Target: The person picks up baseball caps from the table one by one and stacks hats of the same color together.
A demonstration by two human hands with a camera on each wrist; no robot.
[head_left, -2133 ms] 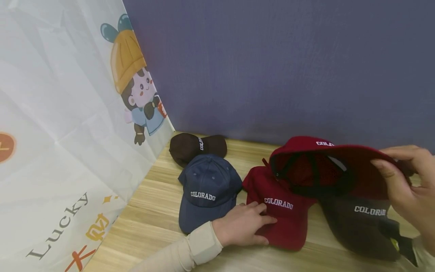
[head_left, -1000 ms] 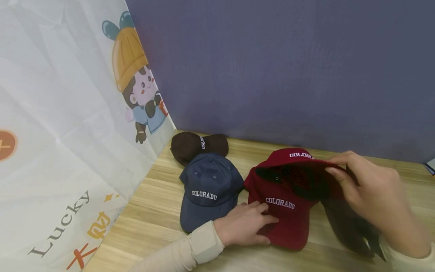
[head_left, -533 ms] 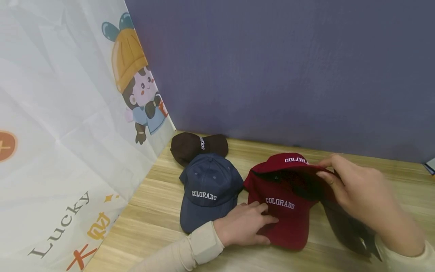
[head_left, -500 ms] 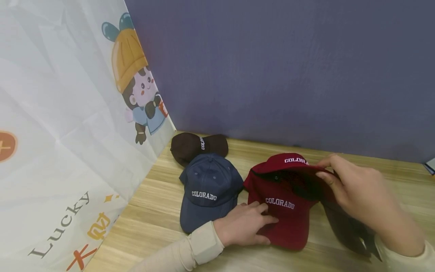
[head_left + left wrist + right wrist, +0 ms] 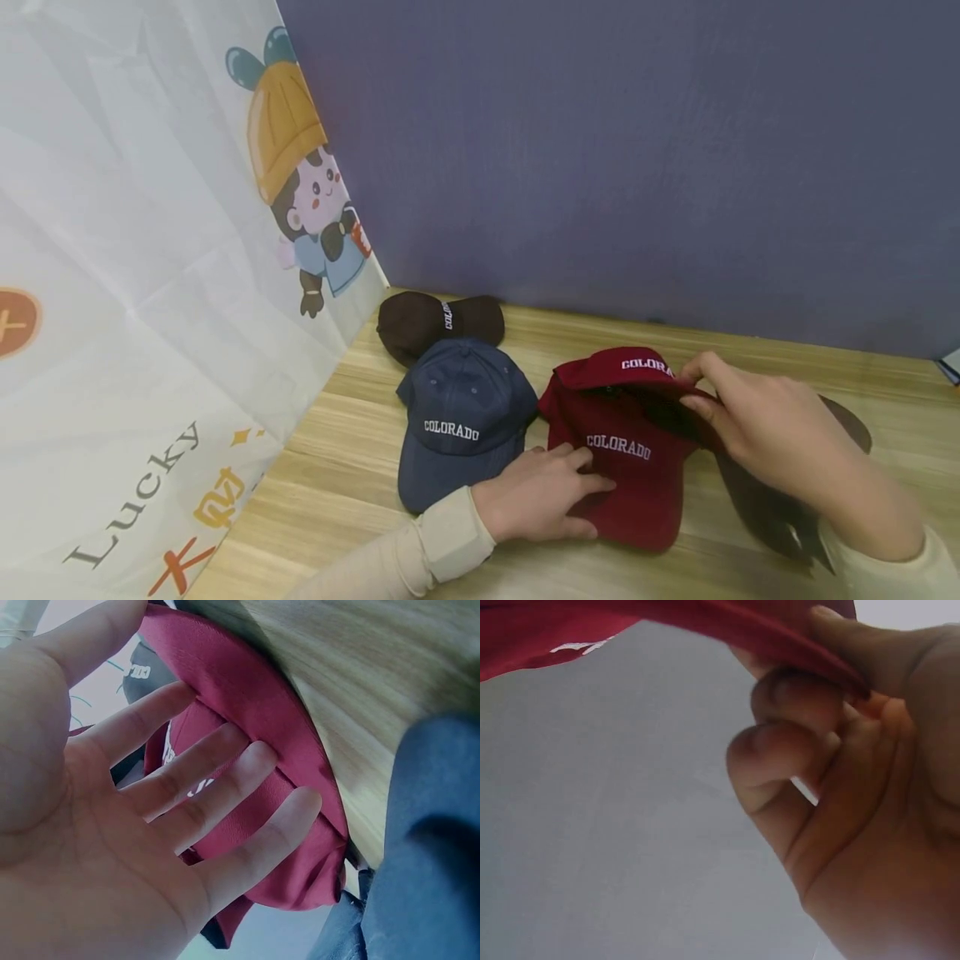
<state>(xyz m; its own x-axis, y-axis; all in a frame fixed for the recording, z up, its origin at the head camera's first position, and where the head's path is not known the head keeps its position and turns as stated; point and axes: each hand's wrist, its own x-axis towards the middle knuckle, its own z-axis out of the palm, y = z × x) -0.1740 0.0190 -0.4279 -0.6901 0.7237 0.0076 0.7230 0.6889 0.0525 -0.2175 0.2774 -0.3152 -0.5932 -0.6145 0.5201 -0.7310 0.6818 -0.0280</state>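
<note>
In the head view a red baseball cap lettered COLORADO (image 5: 637, 500) lies on the wooden surface, brim toward me. My left hand (image 5: 540, 496) rests on its left side with fingers extended; in the left wrist view those fingers spread along the red cap (image 5: 247, 667). A second red cap (image 5: 611, 367) is tilted over the back of the first one. My right hand (image 5: 780, 425) pinches its brim between thumb and fingers, also plain in the right wrist view, where the brim (image 5: 757, 630) crosses the top. Part of this upper cap is hidden behind my right hand.
Left of the red caps sits a navy cap (image 5: 461, 417), with a dark brown cap (image 5: 420, 325) behind it near the wall. Another dark cap (image 5: 757, 500) lies at the right, partly under my right arm. A blue-grey wall (image 5: 600, 150) rises behind, a white printed sheet (image 5: 135, 208) at left.
My right hand has carried the upper red cap left and down, from over the dark cap at right to onto the lower red cap. My left hand has stayed put.
</note>
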